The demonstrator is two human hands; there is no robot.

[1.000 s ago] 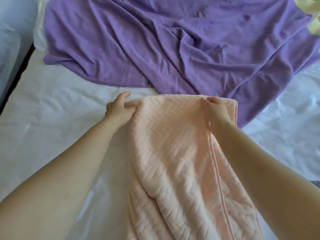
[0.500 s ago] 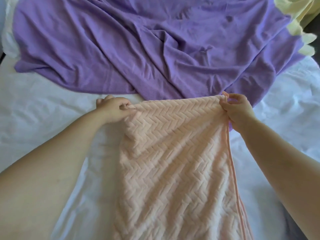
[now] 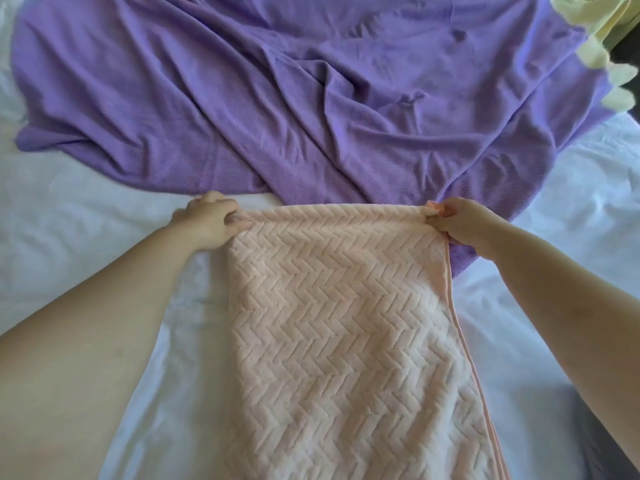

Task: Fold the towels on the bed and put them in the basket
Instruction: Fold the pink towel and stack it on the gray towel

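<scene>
both hands pinch towel [image 3: 346, 323] corners, left hand [image 3: 207, 221], right hand [image 3: 457, 223]; uneven tension could skew the fold

bed [image 3: 86, 209] with white sheet: rumpled purple towel [image 3: 311, 98] across far side, pink herringbone towel [image 3: 339, 341] near edge, pale yellow cloth [image 3: 602, 32] far right corner.

A wide purple cloth [image 3: 311, 98] lay spread and rumpled across the far side, creased in long slanting folds. At the far right corner a pale yellow fabric [image 3: 588, 15] overlapped its edge. Something grey [image 3: 595, 441] showed at the near right, too blurred to tell.
</scene>
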